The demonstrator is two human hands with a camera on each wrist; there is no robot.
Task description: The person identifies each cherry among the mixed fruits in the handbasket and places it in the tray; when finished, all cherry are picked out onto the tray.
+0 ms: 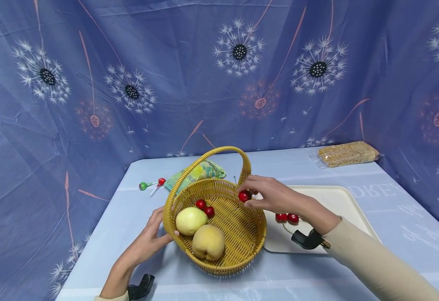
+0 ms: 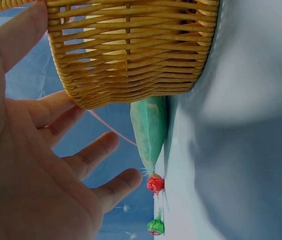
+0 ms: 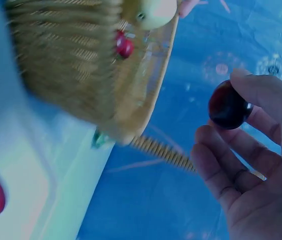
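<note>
A woven yellow basket (image 1: 242, 246) with a hoop handle stands on the blue table; its wall fills the top of the left wrist view as basket (image 2: 131, 55). Inside lie a pale green pear (image 1: 190, 220), a yellow peach (image 1: 208, 241) and two red cherries (image 1: 205, 207). My right hand (image 1: 270, 195) hovers over the basket's right rim and pinches a dark red cherry (image 1: 244, 195), seen close as cherry (image 3: 228, 106). My left hand (image 1: 152, 236) rests against the basket's left side, thumb on the rim, fingers spread and straight (image 2: 88, 157).
A cream tray (image 1: 339, 200) lies right of the basket with two more cherries (image 1: 287, 218) on it. Behind the basket are a green packet (image 1: 200, 172) and two lollipops (image 1: 151, 184). A wrapped cereal bar pack (image 1: 347, 153) sits far right. Blue patterned cloth walls surround the table.
</note>
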